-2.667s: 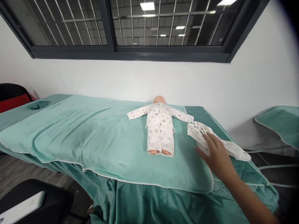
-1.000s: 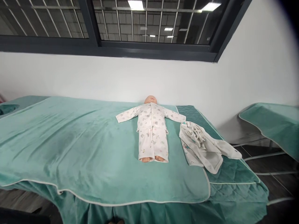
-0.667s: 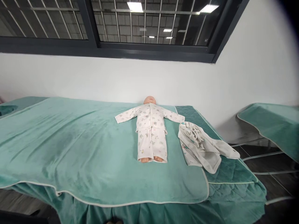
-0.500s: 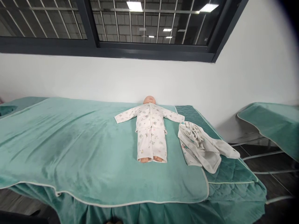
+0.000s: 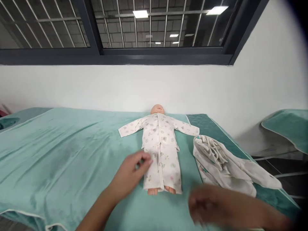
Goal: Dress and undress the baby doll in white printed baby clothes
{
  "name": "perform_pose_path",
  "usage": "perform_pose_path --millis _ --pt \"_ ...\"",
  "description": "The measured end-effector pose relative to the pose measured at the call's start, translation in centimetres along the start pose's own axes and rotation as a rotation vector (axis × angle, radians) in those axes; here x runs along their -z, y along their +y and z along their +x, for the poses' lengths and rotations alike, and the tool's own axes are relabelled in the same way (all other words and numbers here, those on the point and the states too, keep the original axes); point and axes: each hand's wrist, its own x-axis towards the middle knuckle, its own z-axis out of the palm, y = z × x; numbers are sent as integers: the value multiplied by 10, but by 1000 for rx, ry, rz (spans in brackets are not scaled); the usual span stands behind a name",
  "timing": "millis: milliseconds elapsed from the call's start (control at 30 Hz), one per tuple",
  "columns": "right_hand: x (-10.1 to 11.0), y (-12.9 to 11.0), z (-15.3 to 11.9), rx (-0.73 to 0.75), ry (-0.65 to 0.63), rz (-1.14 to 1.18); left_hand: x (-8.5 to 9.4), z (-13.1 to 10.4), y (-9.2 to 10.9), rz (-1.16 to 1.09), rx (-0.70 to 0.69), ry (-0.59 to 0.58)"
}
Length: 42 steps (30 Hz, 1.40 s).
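Observation:
A baby doll (image 5: 158, 109) lies on its back, arms spread, in a white printed long-sleeved top (image 5: 157, 128) and matching trousers (image 5: 165, 168), with its feet showing at the hems. My left hand (image 5: 131, 173) is beside and partly over the doll's left-side trouser leg in the view, its fingers curled with thumb and forefinger close together; nothing shows in it. To the right of the doll's feet, my right hand (image 5: 208, 203) is blurred by motion, and its fingers cannot be made out clearly. A crumpled white garment (image 5: 221, 160) lies right of the doll.
A light green cloth (image 5: 72, 154) covers the bed, over a darker green quilted cover (image 5: 197, 119) at the right. Behind are a white wall (image 5: 120, 86) and a dark-framed window (image 5: 158, 59). Another green-covered surface (image 5: 288, 125) stands at far right.
Both my hands have come into view from below. The doll and the crumpled garment look larger and lower in the view; the camera has moved nearer.

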Motion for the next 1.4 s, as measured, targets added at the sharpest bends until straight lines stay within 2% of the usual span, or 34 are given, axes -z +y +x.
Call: perform_pose_path --millis 33,100,167,200,267,333,433,567,1400 --pt "21 -8 26 128 -12 56 0 31 1 -24 -59 107" --pt "59 -22 83 292 309 136 -2 94 -3 -25 -142 301" --pt "88 -27 142 365 671 120 -7 152 -11 17 -167 418" --pt "98 -26 169 386 806 134 -9 177 -16 39 -158 443" --pt "111 -16 216 384 977 164 -16 215 -27 54 -112 455" --pt "114 -3 247 369 1037 122 -24 236 -38 47 -78 424" --pt "111 12 265 372 963 78 -33 243 -51 39 -91 365" --pt "108 15 264 375 900 71 -35 238 -54 52 -101 331" --pt "109 16 266 370 898 68 -37 238 -54 85 -167 338"
